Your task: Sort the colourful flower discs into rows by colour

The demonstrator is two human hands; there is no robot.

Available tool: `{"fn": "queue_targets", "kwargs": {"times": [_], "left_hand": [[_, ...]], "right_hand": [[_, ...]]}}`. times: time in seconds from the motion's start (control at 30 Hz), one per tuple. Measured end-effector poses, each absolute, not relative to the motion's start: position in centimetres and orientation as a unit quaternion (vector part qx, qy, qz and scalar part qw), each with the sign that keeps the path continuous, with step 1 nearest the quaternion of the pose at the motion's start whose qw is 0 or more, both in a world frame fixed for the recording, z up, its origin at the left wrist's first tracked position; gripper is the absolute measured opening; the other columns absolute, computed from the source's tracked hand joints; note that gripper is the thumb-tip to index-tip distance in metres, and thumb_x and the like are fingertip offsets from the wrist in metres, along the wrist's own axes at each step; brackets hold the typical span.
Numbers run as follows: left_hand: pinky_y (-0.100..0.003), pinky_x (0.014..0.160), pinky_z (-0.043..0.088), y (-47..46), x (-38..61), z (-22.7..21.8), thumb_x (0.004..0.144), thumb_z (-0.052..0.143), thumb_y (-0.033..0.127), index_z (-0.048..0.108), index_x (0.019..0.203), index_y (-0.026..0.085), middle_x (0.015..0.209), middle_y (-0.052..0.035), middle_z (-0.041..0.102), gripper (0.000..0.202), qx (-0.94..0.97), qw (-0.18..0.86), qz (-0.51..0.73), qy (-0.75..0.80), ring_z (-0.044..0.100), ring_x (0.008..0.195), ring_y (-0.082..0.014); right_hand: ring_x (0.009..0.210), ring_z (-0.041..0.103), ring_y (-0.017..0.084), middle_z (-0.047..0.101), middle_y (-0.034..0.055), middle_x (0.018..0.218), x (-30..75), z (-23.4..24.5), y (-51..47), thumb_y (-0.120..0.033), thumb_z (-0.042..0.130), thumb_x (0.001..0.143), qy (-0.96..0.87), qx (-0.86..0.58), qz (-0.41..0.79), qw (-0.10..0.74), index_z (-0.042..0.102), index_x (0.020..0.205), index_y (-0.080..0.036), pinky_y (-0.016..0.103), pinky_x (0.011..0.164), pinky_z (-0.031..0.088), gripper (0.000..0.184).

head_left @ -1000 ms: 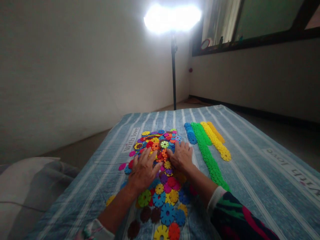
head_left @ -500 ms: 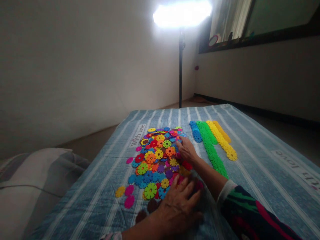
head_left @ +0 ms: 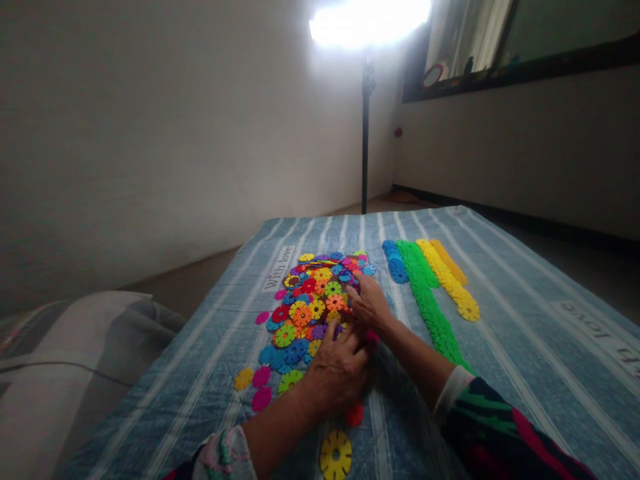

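Note:
A heap of colourful notched plastic discs (head_left: pixel 301 313) lies on the striped cloth. My left hand (head_left: pixel 340 363) rests palm down over the near right part of the heap, fingers apart, covering the discs beneath it. Just beyond it, my right hand (head_left: pixel 371 303) touches the heap's right side with its fingers stretched out. The two hands nearly meet. A yellow disc (head_left: pixel 336 455) lies by itself near the front, and a red disc (head_left: pixel 355 415) shows below my left hand. Neither hand visibly grips a disc.
To the right lie overlapping rows of blue discs (head_left: pixel 397 267), green discs (head_left: pixel 434 320), yellow discs (head_left: pixel 450 287) and orange-yellow discs (head_left: pixel 453 263). Loose pink discs (head_left: pixel 261 399) sit left of the heap. A lamp stand (head_left: pixel 365 147) rises behind the cloth-covered surface (head_left: pixel 520 347).
My left hand has moved forward onto the heap, closer to my right hand. The brown discs near it are now out of sight, and a yellow disc shows at the front.

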State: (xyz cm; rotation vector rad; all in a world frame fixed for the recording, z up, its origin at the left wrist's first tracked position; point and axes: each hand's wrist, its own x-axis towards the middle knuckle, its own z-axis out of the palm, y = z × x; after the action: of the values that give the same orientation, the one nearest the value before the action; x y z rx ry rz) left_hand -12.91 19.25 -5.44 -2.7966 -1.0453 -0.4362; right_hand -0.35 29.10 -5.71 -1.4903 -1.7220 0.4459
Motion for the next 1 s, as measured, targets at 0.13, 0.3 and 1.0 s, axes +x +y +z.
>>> {"fn": "queue_targets", "kwargs": {"times": [0.13,0.3,1.0], "left_hand": [[-0.059,0.108,0.027,19.6,-13.1,-5.2,0.091,0.049,0.033,0.054,0.128,0.025,0.140,-0.0111,0.050,0.038,-0.919,0.059,-0.155,-0.358,0.042,0.131,-0.0288],[-0.061,0.108,0.026,20.1,-13.5,-5.2,0.091,0.046,0.025,0.053,0.130,0.022,0.138,-0.0134,0.051,0.039,-0.898,0.058,-0.167,-0.402,0.047,0.127,-0.0291],[-0.054,0.110,0.031,17.8,-13.1,-4.3,0.086,0.055,0.036,0.046,0.137,0.019,0.136,-0.0125,0.054,0.055,-0.939,0.002,-0.178,-0.294,0.044,0.129,-0.0297]], "right_hand": [[0.095,0.054,0.025,0.062,0.0131,0.099,0.3,-6.4,27.5,-0.031,0.049,0.086,-0.667,-0.644,0.146,0.345,0.060,0.099,-0.017,0.037,0.086,0.039,0.022],[0.099,0.053,0.025,0.061,0.0141,0.107,-1.5,-6.5,26.8,-0.028,0.045,0.087,-0.663,-0.621,0.165,0.385,0.058,0.107,-0.015,0.039,0.091,0.039,0.027],[0.097,0.057,0.023,0.063,0.0100,0.101,-0.2,-3.4,22.0,-0.022,0.051,0.082,-0.674,-0.538,0.213,0.460,0.060,0.106,-0.016,0.038,0.088,0.046,0.026]]}}
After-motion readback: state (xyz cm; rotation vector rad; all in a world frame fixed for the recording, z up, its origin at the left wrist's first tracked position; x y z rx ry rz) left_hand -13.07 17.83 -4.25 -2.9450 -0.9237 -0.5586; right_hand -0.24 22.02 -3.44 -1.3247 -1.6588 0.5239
